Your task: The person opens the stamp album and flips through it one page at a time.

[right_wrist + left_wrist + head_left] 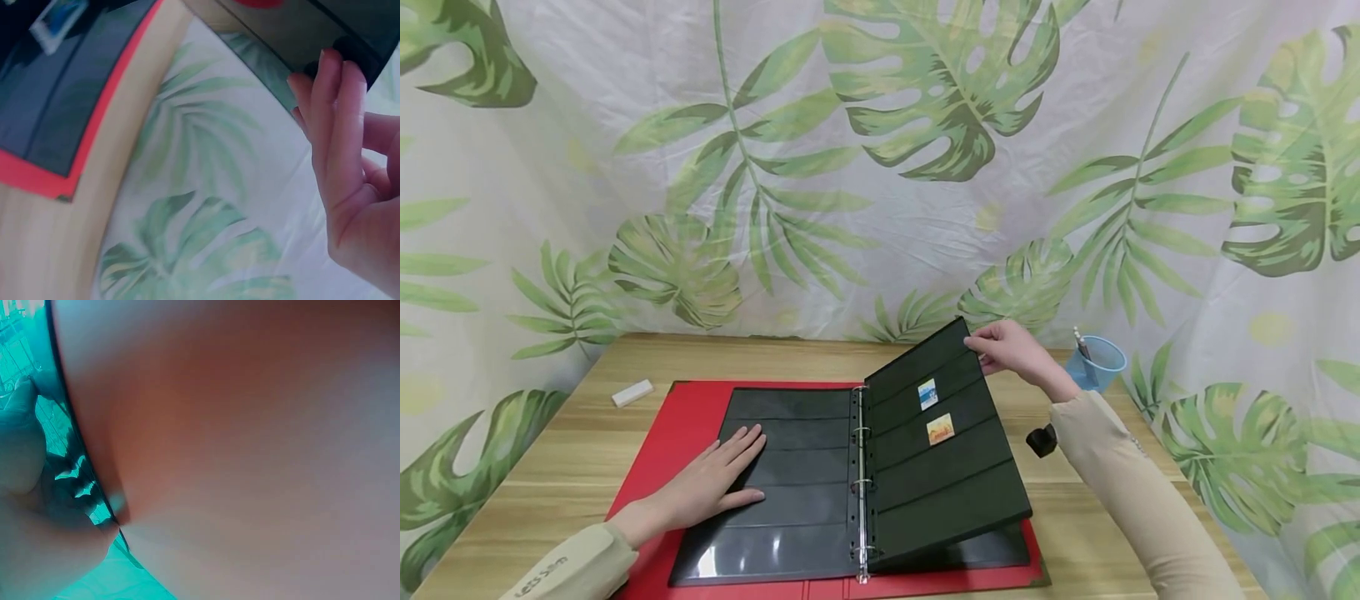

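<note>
A red ring binder (688,417) lies spread on the table, its black pocket pages held by metal rings (862,483). My left hand (722,471) rests with extended fingers on the left black page (805,467). Up at the far corner of a raised black album page (947,492), my right hand (1011,350) pinches the edge between thumb and fingers. Two small stamps, one blue and white (928,394) and one orange (940,429), sit in its strips. Below, the right wrist view shows another stamp-like piece (59,25) on the underlying page. The left wrist view is mostly blurred and teal-tinted.
A white block (633,392) lies at the table's back left. To the right stand a blue mesh cup (1097,367) with pens and a small black object (1041,441) near the right sleeve. A leaf-patterned cloth (790,167) hangs behind the table.
</note>
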Demonstrator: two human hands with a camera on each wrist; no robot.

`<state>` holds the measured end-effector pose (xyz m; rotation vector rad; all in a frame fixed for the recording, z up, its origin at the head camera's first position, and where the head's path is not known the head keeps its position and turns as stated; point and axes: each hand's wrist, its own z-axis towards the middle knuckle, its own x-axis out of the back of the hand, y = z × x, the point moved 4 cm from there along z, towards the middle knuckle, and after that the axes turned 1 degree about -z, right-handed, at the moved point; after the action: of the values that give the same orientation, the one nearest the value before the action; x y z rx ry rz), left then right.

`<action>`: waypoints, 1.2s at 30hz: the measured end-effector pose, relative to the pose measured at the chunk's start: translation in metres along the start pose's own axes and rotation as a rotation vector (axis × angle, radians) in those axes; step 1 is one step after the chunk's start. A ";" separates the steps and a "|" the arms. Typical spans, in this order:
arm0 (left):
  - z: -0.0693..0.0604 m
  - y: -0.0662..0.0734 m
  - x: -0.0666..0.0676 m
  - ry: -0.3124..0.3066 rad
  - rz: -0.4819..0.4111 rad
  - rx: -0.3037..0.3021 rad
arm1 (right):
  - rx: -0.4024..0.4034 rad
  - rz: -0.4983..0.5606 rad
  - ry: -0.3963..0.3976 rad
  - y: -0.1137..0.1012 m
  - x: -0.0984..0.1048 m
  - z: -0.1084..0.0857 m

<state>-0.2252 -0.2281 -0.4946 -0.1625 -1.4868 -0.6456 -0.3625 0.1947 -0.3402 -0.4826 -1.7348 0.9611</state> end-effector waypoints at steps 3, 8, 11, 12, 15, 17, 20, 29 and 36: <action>0.000 0.000 0.000 0.003 0.001 -0.001 | 0.001 0.030 -0.019 -0.016 -0.002 0.005; 0.001 0.002 0.001 0.006 -0.006 -0.008 | 0.023 0.052 -0.031 -0.041 -0.006 0.013; 0.003 0.003 0.002 0.004 -0.014 -0.015 | 0.047 0.057 -0.037 -0.053 -0.011 0.016; 0.003 0.003 0.003 0.002 -0.018 -0.016 | 0.050 0.060 -0.034 -0.058 -0.013 0.017; 0.005 0.004 0.007 -0.010 -0.025 -0.024 | 0.057 0.095 -0.038 -0.067 -0.020 0.021; 0.007 0.006 0.011 -0.021 -0.035 -0.027 | 0.057 0.140 -0.041 -0.073 -0.026 0.024; 0.012 0.012 0.019 -0.042 -0.082 0.007 | 0.064 0.200 -0.062 -0.080 -0.035 0.028; 0.053 0.083 0.081 0.093 -0.371 0.090 | 0.063 0.220 -0.053 -0.097 -0.058 0.041; 0.093 0.126 0.116 0.055 -0.608 0.179 | 0.041 0.178 -0.019 -0.107 -0.073 0.048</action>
<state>-0.2502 -0.1145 -0.3380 0.4594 -1.5345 -0.9835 -0.3653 0.0610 -0.3048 -0.6108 -1.7063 1.1283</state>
